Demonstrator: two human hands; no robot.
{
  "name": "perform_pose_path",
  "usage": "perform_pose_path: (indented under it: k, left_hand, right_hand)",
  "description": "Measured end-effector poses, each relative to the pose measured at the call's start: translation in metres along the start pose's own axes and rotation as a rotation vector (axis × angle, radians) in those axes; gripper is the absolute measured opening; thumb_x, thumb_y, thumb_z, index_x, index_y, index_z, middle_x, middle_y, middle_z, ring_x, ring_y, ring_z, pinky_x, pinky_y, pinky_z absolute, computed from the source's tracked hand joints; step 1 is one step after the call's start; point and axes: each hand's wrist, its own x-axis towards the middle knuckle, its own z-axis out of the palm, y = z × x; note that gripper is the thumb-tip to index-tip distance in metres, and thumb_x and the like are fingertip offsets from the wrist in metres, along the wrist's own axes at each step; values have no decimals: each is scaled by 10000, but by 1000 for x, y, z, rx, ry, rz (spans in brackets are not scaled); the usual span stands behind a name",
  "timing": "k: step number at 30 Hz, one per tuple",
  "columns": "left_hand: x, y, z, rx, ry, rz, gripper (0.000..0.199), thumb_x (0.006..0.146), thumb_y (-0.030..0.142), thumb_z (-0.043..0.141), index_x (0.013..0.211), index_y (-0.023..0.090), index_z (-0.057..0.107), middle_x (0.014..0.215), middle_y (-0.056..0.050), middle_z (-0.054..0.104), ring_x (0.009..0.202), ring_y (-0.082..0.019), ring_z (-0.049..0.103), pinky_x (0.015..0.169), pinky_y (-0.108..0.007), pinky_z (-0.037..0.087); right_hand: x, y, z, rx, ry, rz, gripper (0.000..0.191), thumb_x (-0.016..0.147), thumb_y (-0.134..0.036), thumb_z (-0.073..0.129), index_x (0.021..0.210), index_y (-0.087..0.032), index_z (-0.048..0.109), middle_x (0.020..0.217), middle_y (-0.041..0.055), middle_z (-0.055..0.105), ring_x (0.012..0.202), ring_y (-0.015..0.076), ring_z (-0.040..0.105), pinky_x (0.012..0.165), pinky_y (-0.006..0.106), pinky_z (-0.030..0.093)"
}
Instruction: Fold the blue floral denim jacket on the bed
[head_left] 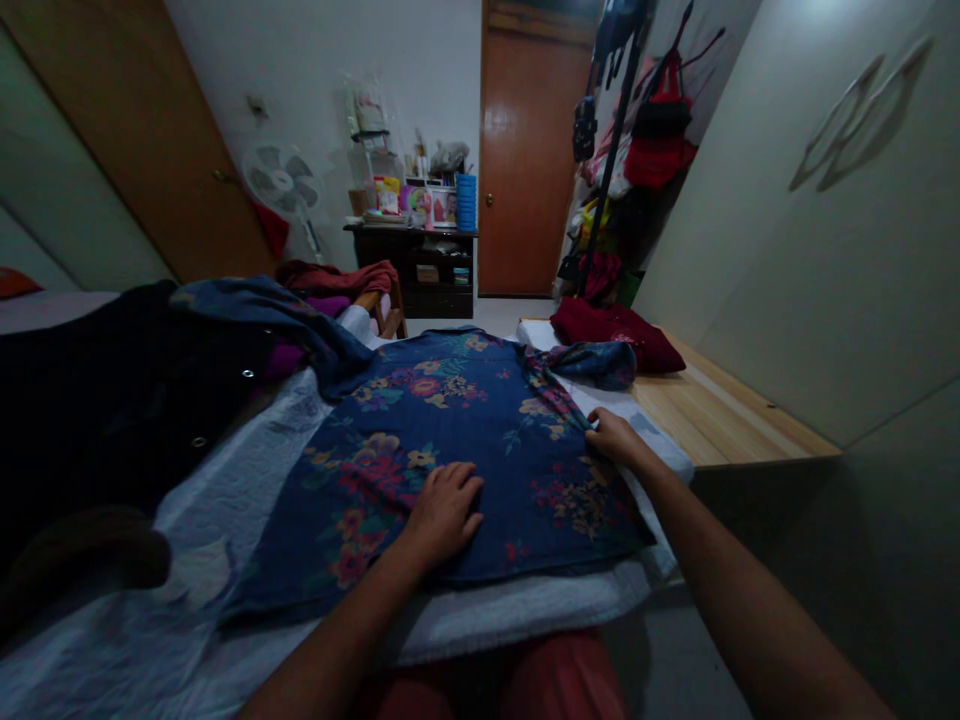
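Note:
A dark blue shirt with a floral pattern (480, 450) lies spread out on the white quilted cover (247, 440), its collar end away from me. One sleeve stretches to the left, and the other lies bent at the upper right. My left hand (444, 512) rests flat on the lower middle of the shirt, fingers extended. At the shirt's right side edge, my right hand (613, 438) pinches the fabric between thumb and fingers.
Dark clothing with metal eyelets (112, 400) is heaped at the left. A folded maroon garment (619, 335) sits on a wooden ledge (720, 410) at the right, beside a pale cabinet (810, 250). Farther back are a dark shelf (412, 270) and a white fan (281, 182).

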Motion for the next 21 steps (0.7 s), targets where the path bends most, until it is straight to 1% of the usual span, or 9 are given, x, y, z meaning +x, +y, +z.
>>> perform_pose_path:
  k: [2,4,8,10,13,15,17,19,21]
  left_hand:
    - [1,-6,1,27,-28,-78,506,827,373,616,1307,241,522,1487,-125,428,1396,-328,322,1136,-531,231]
    - [-1,-11,4,25,-88,-130,570,839,426,595,1369,249,483,1529,-132,379,1421,-345,289,1131,-551,240]
    - [-12,-16,9,3,-141,-121,641,829,461,590,1424,273,447,1569,-112,313,1427,-358,273,1132,-527,266]
    - [-18,-15,10,-6,-142,-96,662,806,457,617,1425,293,452,1560,-105,321,1413,-365,285,1125,-518,283]
    - [-22,-12,4,-15,-141,-71,676,759,435,671,1395,303,484,1470,-122,419,1321,-365,389,1070,-505,355]
    - [-19,-11,-5,-24,-151,-66,611,755,409,676,1337,292,533,1367,-125,496,1223,-345,471,1015,-486,406]
    - [-13,-13,-15,-51,-176,-58,444,794,374,634,1224,268,598,1258,-111,557,1136,-304,529,970,-441,438]
    - [-2,-19,-23,-87,-206,-46,275,852,333,558,1099,242,636,1147,-93,602,1065,-257,568,935,-387,454]
    - [9,-28,-26,-94,-181,-45,234,882,315,517,1062,231,641,1119,-88,619,1064,-239,575,943,-374,448]
  right_hand:
    - [-4,-2,0,-7,3,3,347,825,-201,533,1164,-147,580,1088,111,693,954,197,641,721,227,415]
    - [-5,-3,1,-18,6,8,353,839,-211,522,1185,-157,574,1102,108,692,968,195,643,728,228,421]
    - [-3,-4,1,-79,14,46,309,845,-257,543,1132,-169,619,1099,142,689,997,251,644,756,283,437]
    - [2,-7,-1,-116,24,78,287,851,-271,543,1093,-154,643,1110,183,673,1015,292,637,778,326,444]
    - [18,-22,-5,-183,73,61,347,894,-334,506,1142,-128,634,1170,220,631,1069,325,606,821,366,448]
    - [34,-36,-7,-213,103,11,414,915,-401,484,1189,-121,620,1199,222,606,1101,331,580,856,374,445]
    - [52,-52,-7,-213,114,-29,433,927,-409,467,1242,-144,601,1227,204,583,1121,321,557,890,371,436]
    - [68,-63,-4,-207,108,-71,394,926,-368,472,1274,-228,594,1280,152,553,1156,302,527,925,362,421]
    - [82,-70,1,-212,87,-108,384,918,-338,485,1286,-309,588,1327,107,520,1194,304,489,946,378,411]
